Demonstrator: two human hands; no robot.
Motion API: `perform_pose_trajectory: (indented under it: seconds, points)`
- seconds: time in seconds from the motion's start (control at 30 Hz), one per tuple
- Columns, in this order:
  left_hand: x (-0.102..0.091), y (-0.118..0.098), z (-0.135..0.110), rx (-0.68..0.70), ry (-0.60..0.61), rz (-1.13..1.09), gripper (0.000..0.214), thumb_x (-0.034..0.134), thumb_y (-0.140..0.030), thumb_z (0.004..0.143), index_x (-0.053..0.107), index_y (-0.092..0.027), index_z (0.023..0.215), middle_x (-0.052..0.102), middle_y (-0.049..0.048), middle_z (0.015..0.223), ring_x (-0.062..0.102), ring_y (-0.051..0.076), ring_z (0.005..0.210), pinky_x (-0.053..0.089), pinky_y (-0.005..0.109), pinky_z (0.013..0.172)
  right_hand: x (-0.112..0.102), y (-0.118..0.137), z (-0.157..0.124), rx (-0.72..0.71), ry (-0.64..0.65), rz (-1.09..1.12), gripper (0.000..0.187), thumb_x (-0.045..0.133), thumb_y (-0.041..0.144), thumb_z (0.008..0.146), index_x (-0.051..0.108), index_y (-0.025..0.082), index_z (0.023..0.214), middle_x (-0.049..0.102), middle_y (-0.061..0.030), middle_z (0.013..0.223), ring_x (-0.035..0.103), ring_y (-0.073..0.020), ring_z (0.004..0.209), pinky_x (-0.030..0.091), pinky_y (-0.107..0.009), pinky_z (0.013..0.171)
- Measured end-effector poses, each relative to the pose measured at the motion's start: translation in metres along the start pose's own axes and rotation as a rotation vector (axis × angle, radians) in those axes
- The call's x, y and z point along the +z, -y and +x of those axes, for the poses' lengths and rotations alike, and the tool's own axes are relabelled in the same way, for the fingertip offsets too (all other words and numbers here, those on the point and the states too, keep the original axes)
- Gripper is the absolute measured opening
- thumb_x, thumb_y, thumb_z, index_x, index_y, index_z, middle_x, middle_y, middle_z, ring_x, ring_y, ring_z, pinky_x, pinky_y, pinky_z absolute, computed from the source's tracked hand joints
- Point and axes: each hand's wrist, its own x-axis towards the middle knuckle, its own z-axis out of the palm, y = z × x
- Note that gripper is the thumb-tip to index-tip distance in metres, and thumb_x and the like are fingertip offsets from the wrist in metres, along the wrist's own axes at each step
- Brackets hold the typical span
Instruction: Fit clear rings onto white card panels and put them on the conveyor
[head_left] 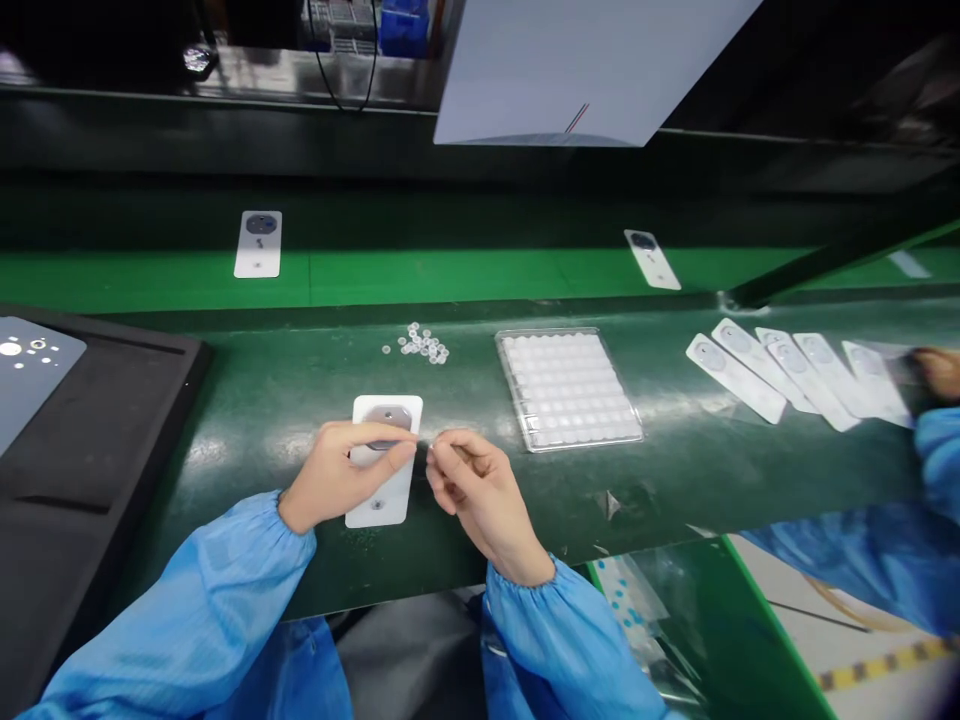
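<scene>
Work on the white phone back panel (386,508), lying partly beneath the left hand (349,468), appears midway, with loose clear rings (424,347) remaining beyond it, while whether that hand or the right hand (481,490) pinches anything, I cannot tell.

Smooth panel (391,490), glossy plastic tray (585,444)

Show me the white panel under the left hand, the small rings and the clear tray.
White panel (395,492): head view, on its lower half.
Small rings (432,350): head view, middle of the pile.
Clear tray (585,444): head view, its near rim.
</scene>
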Motion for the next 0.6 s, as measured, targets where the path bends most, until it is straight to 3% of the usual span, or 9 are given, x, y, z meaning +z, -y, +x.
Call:
perform_pose_trajectory:
  seconds: [0.07, 0.13, 0.2, 0.3, 0.43, 0.6]
  points:
    - [0.0002, -0.0008, -0.0001, -0.042, 0.051, -0.051, 0.019, 0.071, -0.033, 0.091, 0.085, -0.02, 0.091, 0.082, 0.0059, 0.09, 0.075, 0.023, 0.082, 0.055, 0.029, 0.074, 0.0001, -0.0029, 0.0012, -0.204, -0.052, -0.157, 0.017, 0.077, 0.039, 0.087, 0.074, 0.022, 0.085, 0.064, -0.0011, 0.076, 0.052, -0.0103, 0.051, 0.04, -0.023, 0.04]
    - [-0.0001, -0.0003, 0.0008, -0.096, 0.11, -0.12, 0.021, 0.069, -0.035, 0.093, 0.085, -0.02, 0.092, 0.082, 0.0061, 0.091, 0.076, 0.024, 0.085, 0.056, 0.03, 0.073, -0.0011, -0.0024, 0.0026, -0.425, -0.09, -0.362, 0.007, 0.076, 0.029, 0.088, 0.079, 0.024, 0.084, 0.064, -0.0028, 0.082, 0.059, -0.0135, 0.062, 0.049, -0.027, 0.051]
    - [-0.0004, 0.0006, 0.0022, -0.137, 0.161, -0.177, 0.02, 0.07, -0.034, 0.091, 0.085, -0.02, 0.093, 0.082, 0.0065, 0.094, 0.076, 0.026, 0.089, 0.057, 0.031, 0.076, -0.0027, 0.0005, 0.0044, -0.6, -0.08, -0.521, 0.01, 0.074, 0.021, 0.089, 0.081, 0.027, 0.086, 0.064, -0.0032, 0.084, 0.062, -0.0158, 0.071, 0.053, -0.03, 0.06]
    - [0.0003, 0.0014, 0.0042, -0.173, 0.177, -0.234, 0.016, 0.075, -0.032, 0.087, 0.084, -0.019, 0.092, 0.082, 0.0072, 0.093, 0.076, 0.026, 0.089, 0.058, 0.032, 0.08, -0.004, 0.0043, 0.006, -0.739, -0.057, -0.621, 0.017, 0.074, 0.014, 0.089, 0.082, 0.029, 0.092, 0.066, -0.0029, 0.087, 0.063, -0.0151, 0.071, 0.053, -0.029, 0.061]
    - [0.0019, 0.0005, 0.0049, -0.185, 0.131, -0.25, 0.018, 0.073, -0.033, 0.089, 0.082, -0.017, 0.088, 0.081, 0.0066, 0.091, 0.075, 0.024, 0.089, 0.058, 0.032, 0.082, -0.0035, 0.0018, 0.002, -0.68, -0.064, -0.625, 0.018, 0.071, 0.014, 0.092, 0.08, 0.026, 0.102, 0.07, -0.0047, 0.09, 0.067, -0.0178, 0.078, 0.055, -0.031, 0.064]
    - [0.0031, 0.0007, 0.003, -0.202, 0.09, -0.183, 0.018, 0.074, -0.032, 0.088, 0.082, -0.016, 0.089, 0.081, 0.005, 0.093, 0.075, 0.022, 0.089, 0.058, 0.029, 0.082, 0.0008, -0.0026, -0.0032, -0.514, -0.026, -0.549, 0.009, 0.067, 0.021, 0.096, 0.076, 0.021, 0.091, 0.07, -0.0061, 0.087, 0.067, -0.0181, 0.077, 0.053, -0.03, 0.062]
